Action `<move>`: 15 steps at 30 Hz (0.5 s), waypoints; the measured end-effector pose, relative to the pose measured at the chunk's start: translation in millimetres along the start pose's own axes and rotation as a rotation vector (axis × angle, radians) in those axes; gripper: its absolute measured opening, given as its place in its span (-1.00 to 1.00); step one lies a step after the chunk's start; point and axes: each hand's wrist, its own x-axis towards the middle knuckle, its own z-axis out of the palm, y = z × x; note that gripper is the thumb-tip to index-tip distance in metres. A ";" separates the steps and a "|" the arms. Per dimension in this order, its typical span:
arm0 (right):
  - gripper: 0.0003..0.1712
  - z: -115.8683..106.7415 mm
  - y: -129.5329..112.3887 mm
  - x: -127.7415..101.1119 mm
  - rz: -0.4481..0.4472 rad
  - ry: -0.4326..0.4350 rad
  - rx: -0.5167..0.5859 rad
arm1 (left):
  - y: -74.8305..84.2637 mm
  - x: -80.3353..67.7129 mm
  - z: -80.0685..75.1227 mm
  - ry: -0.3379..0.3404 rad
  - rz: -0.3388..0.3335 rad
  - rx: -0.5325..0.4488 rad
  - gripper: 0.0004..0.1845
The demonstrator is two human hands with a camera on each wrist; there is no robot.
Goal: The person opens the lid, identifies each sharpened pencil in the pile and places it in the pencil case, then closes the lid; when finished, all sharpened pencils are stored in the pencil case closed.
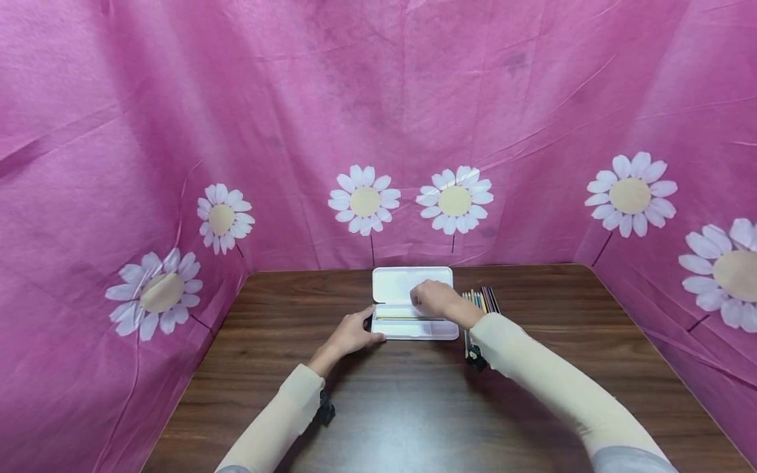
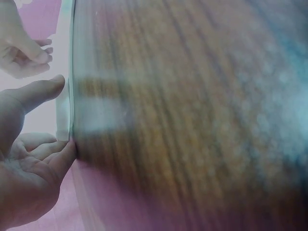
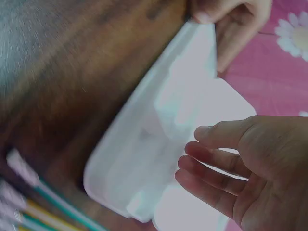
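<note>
A white pencil case point(image 1: 414, 330) lies on the table with its lid point(image 1: 393, 284) tipped back. Along its inside runs a thin yellow and dark pencil point(image 1: 393, 318). My left hand point(image 1: 353, 333) grips the case's left end, thumb at the front corner and fingers round the side; in the right wrist view the left hand point(image 3: 243, 24) shows at that far end. Over the right part of the case is my right hand point(image 3: 255, 168), its fingers relaxed and slightly bent, with nothing between them. Seen from the head, the right hand point(image 1: 437, 299) overlaps the lid.
Several coloured pencils point(image 1: 489, 300) lie side by side just right of the case, partly hidden by the right forearm. The brown wooden table point(image 1: 266, 315) ends at a pink cloth point(image 1: 296, 217) with daisies, hanging behind and at both sides.
</note>
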 end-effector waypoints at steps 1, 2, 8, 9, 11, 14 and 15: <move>-0.87 -3.8 3.0 -2.1 0.000 0.012 -0.002 | 0.0 -0.2 0.1 0.001 0.002 -0.001 -0.10; -0.86 -7.9 5.7 -4.6 -0.005 0.027 -0.006 | 0.1 -0.3 0.3 0.000 -0.003 -0.006 -0.10; -0.78 -28.2 27.0 -25.5 -0.006 0.088 -0.001 | -1.0 -0.7 1.4 -0.004 -0.002 -0.002 -0.08; -0.77 -30.7 30.6 -30.0 0.005 0.093 0.008 | -1.3 -0.6 1.6 -0.002 0.001 -0.001 -0.08; -0.73 -35.4 38.1 -39.1 0.027 0.097 0.026 | -2.0 -0.5 2.1 0.004 0.004 -0.004 -0.07; -0.73 -40.0 49.7 -54.1 0.058 0.108 0.050 | -2.7 -0.2 2.5 0.010 0.008 -0.006 -0.07; -0.75 -40.9 53.5 -59.4 0.069 0.107 0.062 | -2.8 -0.4 2.7 0.012 0.012 -0.003 -0.07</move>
